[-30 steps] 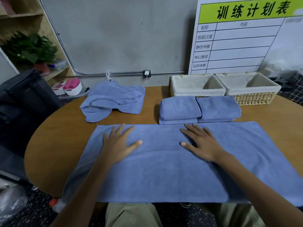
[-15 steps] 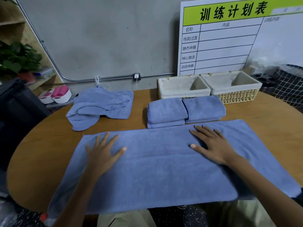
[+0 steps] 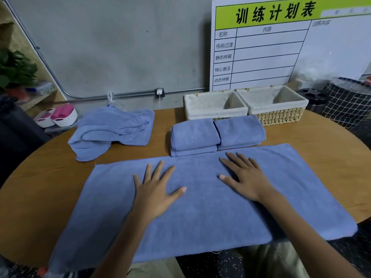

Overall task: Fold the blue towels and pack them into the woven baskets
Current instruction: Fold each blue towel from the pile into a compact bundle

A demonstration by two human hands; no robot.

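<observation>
A blue towel (image 3: 200,201) lies spread lengthwise across the near half of the wooden table (image 3: 50,177), its near-left corner drooping over the edge. The left hand (image 3: 156,189) and the right hand (image 3: 245,177) both rest flat on it, fingers straight and splayed, palms down, gripping nothing; they look to be smoothing the cloth rather than lifting it.

Just beyond the towel's far edge sit two folded towels (image 3: 216,133), side by side and touching, neat and squared. Farther back, against the wall, stand two woven baskets (image 3: 279,117) with pale liners, and as far as I can see into them, nothing is packed yet. To the far left a rumpled pile of towels (image 3: 112,131) waits unfolded.

So I judge the job under halfway: two stacks folded, one towel laid out and ready for its next fold, a heap untouched, and all the packing left to do.
</observation>
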